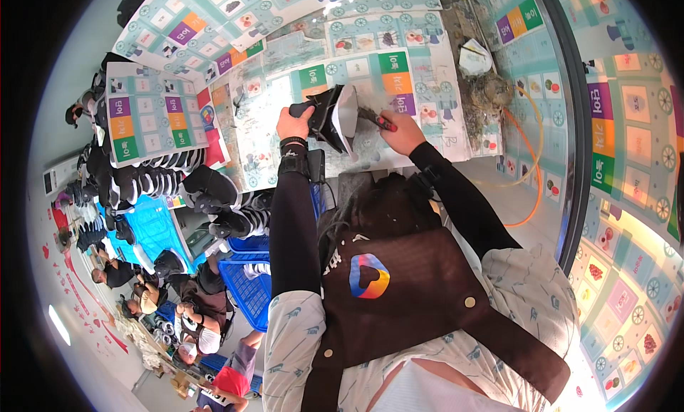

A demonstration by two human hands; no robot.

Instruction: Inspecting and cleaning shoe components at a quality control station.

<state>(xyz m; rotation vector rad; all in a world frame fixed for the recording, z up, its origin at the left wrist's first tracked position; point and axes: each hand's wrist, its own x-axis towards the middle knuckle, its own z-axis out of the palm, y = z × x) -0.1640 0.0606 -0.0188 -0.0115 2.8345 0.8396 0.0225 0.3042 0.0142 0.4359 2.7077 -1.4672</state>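
Note:
Over the workbench, my left hand (293, 124) is closed around one end of a black shoe (330, 118) with a white sole, which is tilted on its side with the sole toward the right. My right hand (405, 135) grips the red handle of a small brush (369, 117). The dark, blurred head of the brush is close to the white sole; I cannot tell if they touch. Dark sleeves cover both my forearms, and a brown apron (406, 284) covers my front.
Patterned printed boards line the bench (442, 91). A crusted round pot (497, 90) stands at its right end, near an orange hose (536, 177). Rows of black shoes (146, 175) fill the left side, with a blue crate (246, 291) below. Several people (203, 333) sit or stand at lower left.

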